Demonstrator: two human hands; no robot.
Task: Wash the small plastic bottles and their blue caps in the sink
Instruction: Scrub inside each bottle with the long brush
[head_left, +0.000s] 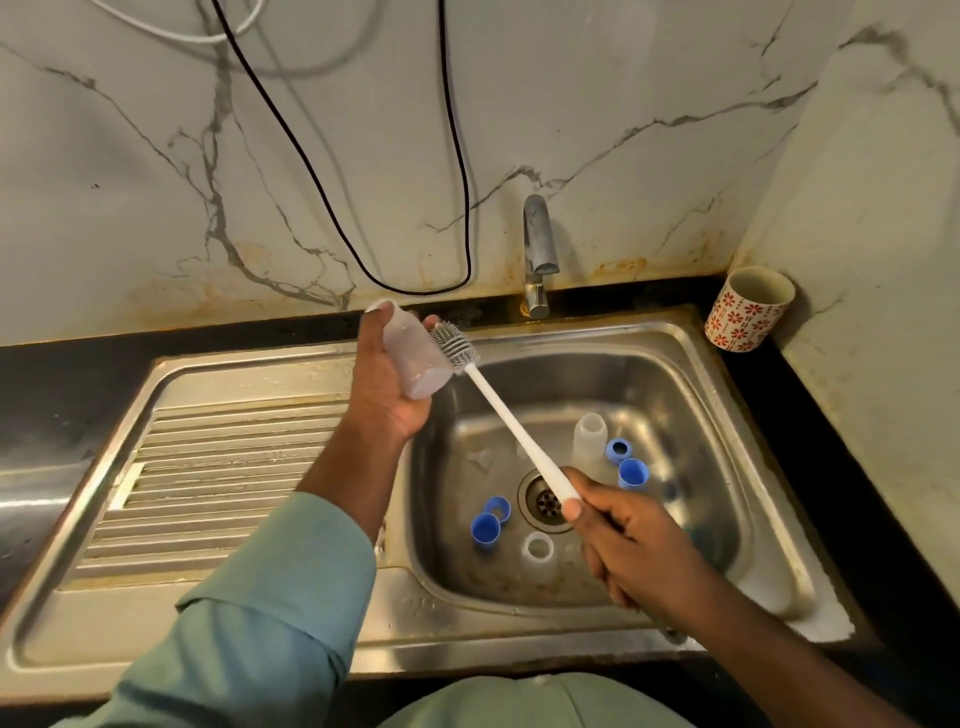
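Note:
My left hand (387, 384) grips a small clear plastic bottle (415, 353) above the left rim of the sink. My right hand (631, 545) holds the white handle of a bottle brush (498, 410). Its grey bristle head (452, 345) lies against the side of that bottle. Down in the steel basin (691, 395) a second bottle (589, 434) stands at the back and a third bottle (538, 553) stands near the front. Two blue caps (491, 522) lie left of the drain (545, 501). Two more blue caps (626, 462) lie at its right.
A chrome tap (539, 254) rises behind the basin with no water running. The ribbed draining board (218, 478) spreads to the left. A red-flowered cup (748, 309) stands on the dark counter at the back right corner. A black cable (415, 288) hangs on the marble wall.

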